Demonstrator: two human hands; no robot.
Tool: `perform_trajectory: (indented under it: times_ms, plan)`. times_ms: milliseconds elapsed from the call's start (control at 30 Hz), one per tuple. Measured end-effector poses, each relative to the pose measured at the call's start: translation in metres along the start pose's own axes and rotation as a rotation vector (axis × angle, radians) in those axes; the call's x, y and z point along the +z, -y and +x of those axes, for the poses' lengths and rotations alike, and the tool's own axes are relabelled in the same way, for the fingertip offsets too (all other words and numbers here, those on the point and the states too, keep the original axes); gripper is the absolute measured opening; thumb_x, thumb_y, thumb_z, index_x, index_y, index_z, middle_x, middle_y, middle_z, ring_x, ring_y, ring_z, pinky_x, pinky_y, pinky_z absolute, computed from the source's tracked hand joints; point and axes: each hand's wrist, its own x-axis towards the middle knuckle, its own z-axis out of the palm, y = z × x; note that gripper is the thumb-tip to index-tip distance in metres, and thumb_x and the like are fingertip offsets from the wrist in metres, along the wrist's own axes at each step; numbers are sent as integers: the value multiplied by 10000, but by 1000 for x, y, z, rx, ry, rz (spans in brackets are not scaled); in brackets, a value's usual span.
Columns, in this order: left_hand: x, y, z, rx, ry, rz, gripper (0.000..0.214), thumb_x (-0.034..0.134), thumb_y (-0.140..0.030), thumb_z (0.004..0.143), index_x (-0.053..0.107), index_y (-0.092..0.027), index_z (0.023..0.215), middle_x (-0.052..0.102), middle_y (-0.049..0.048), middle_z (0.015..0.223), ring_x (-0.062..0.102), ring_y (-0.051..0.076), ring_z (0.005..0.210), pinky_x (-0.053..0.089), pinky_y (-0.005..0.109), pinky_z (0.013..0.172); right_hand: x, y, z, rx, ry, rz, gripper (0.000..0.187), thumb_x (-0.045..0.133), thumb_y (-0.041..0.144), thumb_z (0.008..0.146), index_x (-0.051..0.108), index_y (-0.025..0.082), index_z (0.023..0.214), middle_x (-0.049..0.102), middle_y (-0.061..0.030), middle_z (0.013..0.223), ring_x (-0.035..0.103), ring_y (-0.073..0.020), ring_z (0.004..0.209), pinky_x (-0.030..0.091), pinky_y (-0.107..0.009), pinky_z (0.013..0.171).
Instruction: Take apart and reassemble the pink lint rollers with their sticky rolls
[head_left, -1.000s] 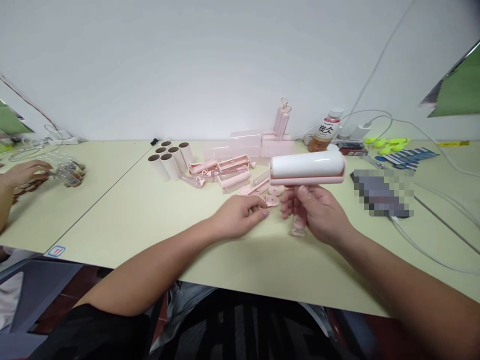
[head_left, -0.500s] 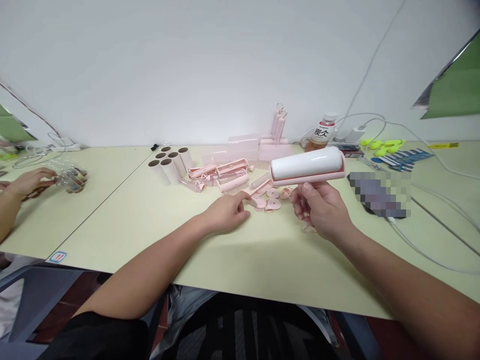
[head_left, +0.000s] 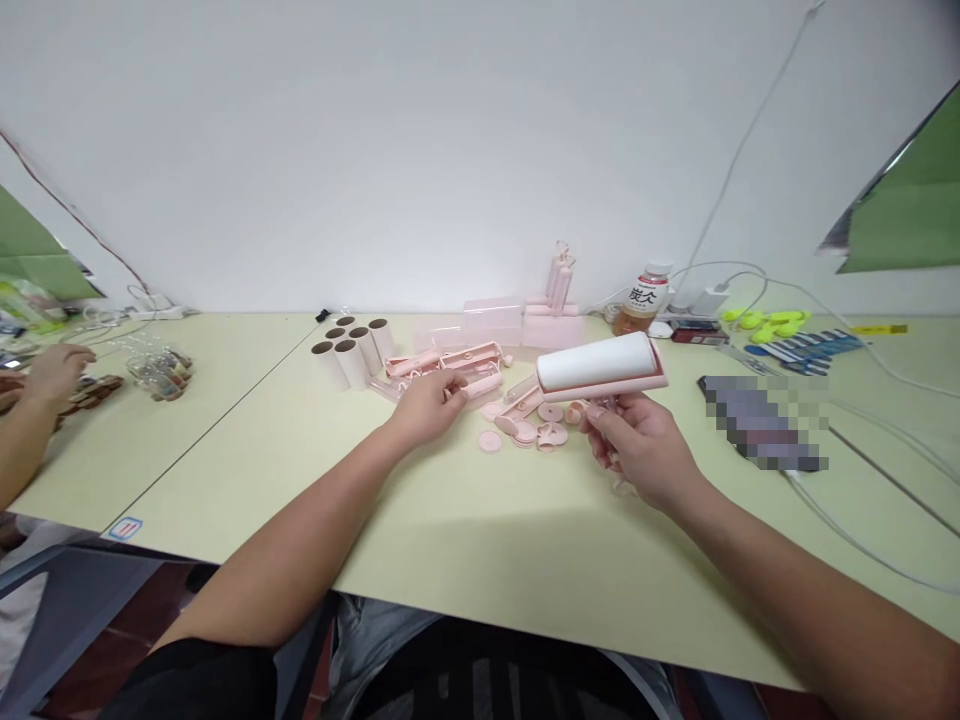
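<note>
My right hand [head_left: 641, 445] grips a lint roller by its clear handle, below the head. The lint roller [head_left: 596, 365] has a white paper roll in a pink open case, held tilted above the table. My left hand [head_left: 431, 408] is over the near side of a heap of pink plastic cases [head_left: 472, 357], its fingers partly bent and a little apart, with nothing visible between them. Several pink round discs [head_left: 523, 432] lie between my hands. A pink half-case [head_left: 523, 402] rests just behind them.
Several white paper rolls [head_left: 349, 362] stand upright at the left. Behind are pink translucent covers [head_left: 491, 318] and pink handles [head_left: 561, 285]. A drink bottle [head_left: 643, 298], phone [head_left: 757, 420] and cables are at the right. Another person's hand [head_left: 56, 375] works at far left.
My left hand has moved left and away from the discs to the heap of cases. The discs now lie more spread out. The lint roller has dropped slightly in view, still in my right hand.
</note>
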Motion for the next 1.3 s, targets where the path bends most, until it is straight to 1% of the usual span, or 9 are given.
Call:
perform_trajectory:
  times_ms: [233,400,533,667,800,900,1000,1133,1300]
  plan:
    - [-37,0,64,7,-189,183,312,518,-271,869,613,-175,1149,659,108,1170,606,260,1025,455,387,931,2,-3,3,83,-11,-48,309,664,483,748,546,198,755,533,32,524,457,-106,399,297,-230,346]
    - [-36,-5,121,62,-19,294,596,619,-375,831,450,-220,1381,502,125,1444,423,338,1320,359,466,1064,7,-7,2,117,35,-60,325,660,511,748,558,203,771,519,43,503,445,-111,397,293,-231,345]
    - [-23,-7,149,9,101,273,739,692,-404,794,383,-219,1439,530,172,1426,484,353,1290,389,467,1015,9,-8,1,117,98,-65,330,661,519,743,564,206,780,517,50,493,418,-107,384,318,-245,363]
    - [-19,-6,160,-19,105,235,639,651,-328,845,398,-197,1418,559,174,1398,551,311,1236,404,437,998,9,-8,0,108,158,-76,319,658,503,746,576,200,802,506,55,466,425,-116,394,345,-252,390]
    - [-24,-13,149,19,1,198,493,546,-330,921,432,-172,1374,558,168,1381,526,283,1260,380,427,1035,9,-8,-1,99,192,-56,334,668,511,762,589,191,820,537,39,525,444,-118,438,373,-253,414]
    - [-26,-25,119,77,-56,-48,437,460,-393,963,443,-177,1343,602,131,1277,589,221,1108,451,355,936,9,-10,-2,99,222,-44,338,661,507,790,601,178,843,635,-14,683,457,-104,467,382,-246,422]
    - [-23,-34,74,139,-28,-424,391,466,-435,962,485,-193,1268,624,81,1137,597,174,962,478,308,845,10,-13,-3,88,264,-19,324,655,484,815,625,170,891,666,-39,792,474,-98,490,403,-242,432]
    - [-15,-35,22,163,-28,-607,391,565,-492,915,529,-183,1151,604,78,1107,566,179,1002,461,305,888,14,-17,-3,72,300,10,327,663,467,829,658,163,946,650,-30,792,492,-98,506,412,-233,428]
    - [-2,-28,-3,167,46,-707,445,585,-552,898,547,-179,1138,619,107,1151,575,200,1036,465,316,893,17,-18,-4,64,343,14,368,651,470,857,685,142,1020,632,-34,804,489,-90,521,411,-222,425]
